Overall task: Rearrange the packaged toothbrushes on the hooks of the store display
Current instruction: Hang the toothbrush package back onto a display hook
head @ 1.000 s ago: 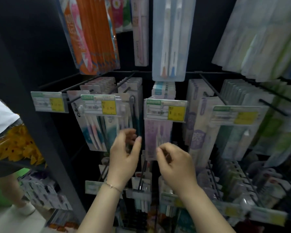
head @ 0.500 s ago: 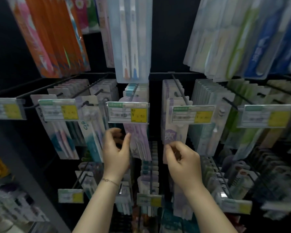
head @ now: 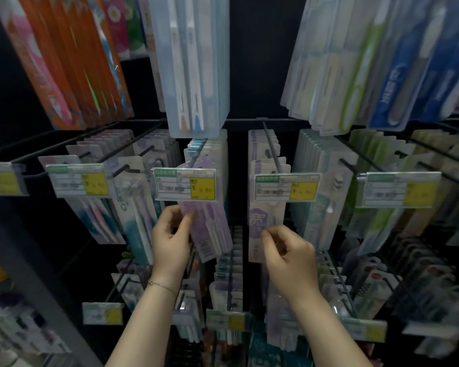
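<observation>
I see a black display [head: 252, 62] with rows of wire hooks [head: 271, 145]. Stacks of packaged toothbrushes [head: 321, 165] hang on them, and price tags [head: 184, 188] sit at the hook tips.

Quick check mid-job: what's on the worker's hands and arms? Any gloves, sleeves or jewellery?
No gloves, and no sleeves in view. The left hand has a thin chain bracelet at its wrist. The right hand and its wrist wear nothing. No rings show.
</observation>
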